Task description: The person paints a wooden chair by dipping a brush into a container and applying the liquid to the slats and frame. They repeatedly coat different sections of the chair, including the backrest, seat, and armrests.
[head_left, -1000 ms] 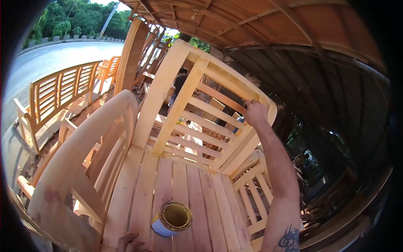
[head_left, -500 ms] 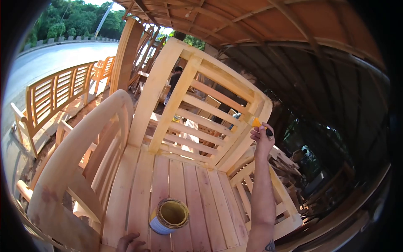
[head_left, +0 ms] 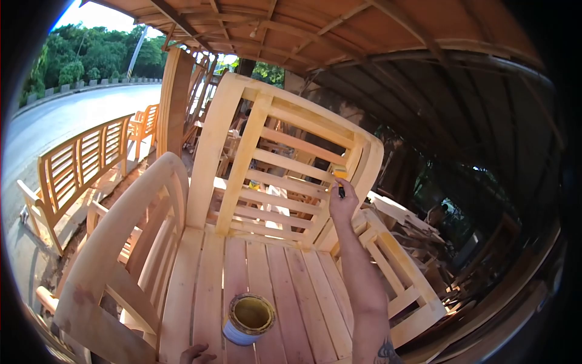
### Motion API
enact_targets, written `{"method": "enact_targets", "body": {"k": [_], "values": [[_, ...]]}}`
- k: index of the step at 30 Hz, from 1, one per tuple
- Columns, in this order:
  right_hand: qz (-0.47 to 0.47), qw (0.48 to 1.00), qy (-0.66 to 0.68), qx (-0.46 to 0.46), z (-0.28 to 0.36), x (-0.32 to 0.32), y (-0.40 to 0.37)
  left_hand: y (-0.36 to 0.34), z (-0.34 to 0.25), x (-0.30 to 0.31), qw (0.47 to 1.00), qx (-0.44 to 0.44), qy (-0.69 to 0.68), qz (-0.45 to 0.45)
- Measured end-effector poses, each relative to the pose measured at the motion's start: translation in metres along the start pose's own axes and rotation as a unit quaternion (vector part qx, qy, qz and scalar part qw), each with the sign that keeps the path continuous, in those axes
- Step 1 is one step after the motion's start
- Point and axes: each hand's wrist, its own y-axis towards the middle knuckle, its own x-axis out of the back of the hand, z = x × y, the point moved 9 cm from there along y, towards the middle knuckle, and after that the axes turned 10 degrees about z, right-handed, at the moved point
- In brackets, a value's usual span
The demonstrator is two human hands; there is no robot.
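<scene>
My right hand (head_left: 344, 197) is closed around a paintbrush (head_left: 341, 174) with a yellow body and dark handle end. The brush is at the right upright of a slatted wooden backrest (head_left: 209, 155), by the end of an upper slat. My left hand (head_left: 197, 353) shows only in part at the bottom edge, fingers apart and holding nothing, low over the plank seat (head_left: 291, 285). To its right an open can (head_left: 242, 335) with a stained rim stands upright on the planks, with yellowish-brown liquid inside. Curved armrest (head_left: 100, 242) wood rises on the left.
Right of the seat is another slatted arm frame (head_left: 400, 267). A finished-looking bench (head_left: 85, 158) and an orange chair (head_left: 143, 128) stand by the road (head_left: 85, 106). Stacked boards lie at the right, under a roof (head_left: 339, 30).
My right hand has moved left and slightly down with the paintbrush, from the outer top corner to the inner upright. The view has shifted. My left hand stays low beside the can.
</scene>
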Motion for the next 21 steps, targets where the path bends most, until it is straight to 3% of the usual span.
{"method": "enact_targets", "body": {"k": [5,8,11,15,19,21], "values": [[0.026,0.996,0.008,0.086,0.038,-0.045,-0.009,0.000,0.003,-0.004,1.000,-0.002,0.000,-0.013],[0.074,0.980,-0.001,0.182,0.073,-0.051,-0.027,0.000,0.001,-0.004,1.000,0.015,-0.006,-0.014],[0.089,0.977,-0.039,0.190,0.055,-0.040,-0.035,0.001,0.001,-0.003,1.000,0.023,-0.006,-0.008],[0.017,0.991,-0.094,0.093,-0.021,-0.001,-0.020,-0.002,0.007,-0.007,1.000,0.024,-0.014,-0.012],[-0.009,0.987,-0.135,0.088,-0.012,0.016,-0.029,-0.016,0.039,-0.026,0.987,0.110,-0.116,0.015],[-0.024,0.991,-0.117,0.056,0.000,0.010,-0.034,-0.006,0.020,-0.015,0.998,0.041,-0.053,0.000]]}}
